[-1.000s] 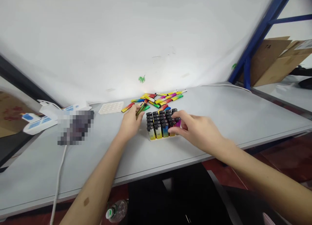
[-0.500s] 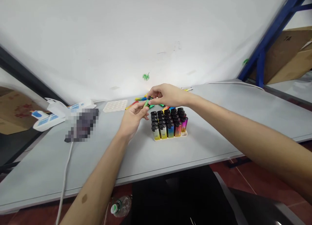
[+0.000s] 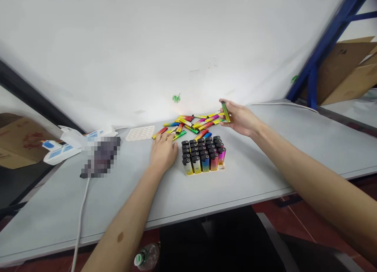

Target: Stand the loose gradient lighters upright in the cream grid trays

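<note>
My right hand [image 3: 240, 118] is raised to the right of the pile, its fingers holding a green-yellow lighter [image 3: 226, 111]. Lying palm down on the table, my left hand [image 3: 163, 150] has its fingers spread at the pile's left edge, touching or close to the nearest pieces. Several shiny coloured lighters or lighter sleeves [image 3: 206, 124] lie heaped against the wall. In front of them, a pale tray [image 3: 222, 167] holds rows of upright lighters with black tops; its front right slot holds none.
A second pale tray [image 3: 140, 133] lies flat left of the pile. Further left are a white power strip [image 3: 63, 151], a blurred dark object [image 3: 101, 156] and a white cable [image 3: 81, 217]. Cardboard boxes stand at both sides. A plastic bottle [image 3: 150, 257] is below the table.
My hands have parted. The right one has moved right with the green-yellow lighter; the left has let go and come down onto the table. More of the coloured pile shows.
</note>
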Available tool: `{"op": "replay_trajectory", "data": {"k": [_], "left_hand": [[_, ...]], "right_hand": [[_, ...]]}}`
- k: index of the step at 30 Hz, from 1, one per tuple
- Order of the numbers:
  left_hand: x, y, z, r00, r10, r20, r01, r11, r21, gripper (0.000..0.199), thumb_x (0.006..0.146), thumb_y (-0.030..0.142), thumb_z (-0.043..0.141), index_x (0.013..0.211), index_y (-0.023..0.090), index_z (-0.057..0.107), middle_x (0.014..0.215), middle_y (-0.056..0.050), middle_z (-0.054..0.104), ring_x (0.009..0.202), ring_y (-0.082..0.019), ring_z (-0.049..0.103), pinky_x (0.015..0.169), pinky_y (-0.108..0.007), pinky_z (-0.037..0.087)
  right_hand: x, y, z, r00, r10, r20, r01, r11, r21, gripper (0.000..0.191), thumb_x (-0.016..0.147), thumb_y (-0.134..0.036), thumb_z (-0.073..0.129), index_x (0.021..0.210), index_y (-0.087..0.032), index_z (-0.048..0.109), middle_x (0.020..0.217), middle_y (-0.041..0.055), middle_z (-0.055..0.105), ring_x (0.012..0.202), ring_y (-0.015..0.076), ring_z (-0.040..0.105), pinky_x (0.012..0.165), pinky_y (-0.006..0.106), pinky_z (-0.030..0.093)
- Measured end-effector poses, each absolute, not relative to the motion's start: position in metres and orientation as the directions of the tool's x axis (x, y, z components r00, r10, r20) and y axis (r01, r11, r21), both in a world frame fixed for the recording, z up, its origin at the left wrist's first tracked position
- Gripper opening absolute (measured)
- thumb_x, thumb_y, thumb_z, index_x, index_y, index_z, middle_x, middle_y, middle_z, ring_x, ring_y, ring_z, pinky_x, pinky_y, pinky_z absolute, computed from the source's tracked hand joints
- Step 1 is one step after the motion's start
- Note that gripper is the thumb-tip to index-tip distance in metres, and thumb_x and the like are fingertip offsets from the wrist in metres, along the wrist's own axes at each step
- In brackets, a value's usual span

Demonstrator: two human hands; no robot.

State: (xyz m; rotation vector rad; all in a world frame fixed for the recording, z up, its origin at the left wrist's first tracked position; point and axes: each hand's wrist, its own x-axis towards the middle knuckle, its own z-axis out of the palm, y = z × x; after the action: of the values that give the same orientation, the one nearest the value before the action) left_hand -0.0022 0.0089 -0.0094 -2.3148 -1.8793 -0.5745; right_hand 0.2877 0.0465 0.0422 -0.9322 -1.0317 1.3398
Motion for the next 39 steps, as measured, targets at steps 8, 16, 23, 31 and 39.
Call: {"op": "replay_trajectory", "data": {"k": [8,16,23,31,39], "left_hand": [[-0.003,0.008,-0.005,0.156,0.935,0.318,0.975,-0.197,0.101,0.017,0.093,0.026,0.052,0.101,0.02,0.066,0.112,-0.012,0.072,0.121,-0.036,0.053,0.101,-0.052,0.044],[-0.017,0.01,-0.008,0.155,0.947,0.281,0.885,-0.259,0.387,0.025,0.087,0.02,0.056,0.111,0.019,0.06,0.112,-0.012,0.065,0.108,-0.028,0.062,0.099,-0.046,0.05],[-0.016,0.009,-0.01,0.191,0.939,0.288,0.856,-0.303,0.419,0.033,0.087,0.018,0.05,0.116,0.018,0.066,0.114,-0.013,0.056,0.118,-0.03,0.059,0.106,-0.047,0.048],[-0.013,0.004,-0.005,0.234,0.94,0.247,0.835,-0.325,0.443,0.033,0.087,0.025,0.052,0.117,0.02,0.065,0.112,-0.011,0.056,0.112,-0.029,0.061,0.102,-0.047,0.05],[-0.01,0.001,0.001,0.161,0.958,0.235,0.859,-0.254,0.445,0.017,0.079,0.022,0.055,0.096,0.023,0.051,0.099,-0.008,0.066,0.094,-0.027,0.064,0.083,-0.04,0.051]], "right_hand": [[0.294,0.037,0.023,0.168,0.966,-0.196,-0.093,-0.182,-0.979,0.021,0.098,-0.033,0.056,0.087,-0.016,0.061,0.078,0.0001,0.05,0.05,0.0055,0.034,0.037,0.018,0.021],[0.287,0.03,0.011,-0.056,0.993,0.104,0.217,0.114,-0.969,0.023,0.098,-0.037,0.058,0.115,-0.023,0.062,0.08,0.0,0.058,0.07,0.012,0.055,0.061,0.021,0.048],[0.275,0.024,0.014,0.02,1.0,-0.019,-0.033,-0.018,-0.999,0.052,0.094,-0.069,0.045,0.072,-0.021,0.051,0.054,-0.0082,0.025,0.043,0.0078,0.017,0.039,0.022,0.014],[0.272,0.023,0.019,-0.042,0.996,-0.072,-0.176,-0.079,-0.981,0.047,0.098,-0.049,0.033,0.059,-0.023,0.029,0.045,-0.0078,0.02,0.04,0.0077,0.008,0.04,0.023,0.008],[0.266,0.021,0.015,-0.064,0.993,-0.099,-0.14,-0.107,-0.984,0.05,0.098,-0.056,0.034,0.059,-0.023,0.031,0.047,-0.0079,0.02,0.04,0.0072,0.01,0.04,0.023,0.008]]}}
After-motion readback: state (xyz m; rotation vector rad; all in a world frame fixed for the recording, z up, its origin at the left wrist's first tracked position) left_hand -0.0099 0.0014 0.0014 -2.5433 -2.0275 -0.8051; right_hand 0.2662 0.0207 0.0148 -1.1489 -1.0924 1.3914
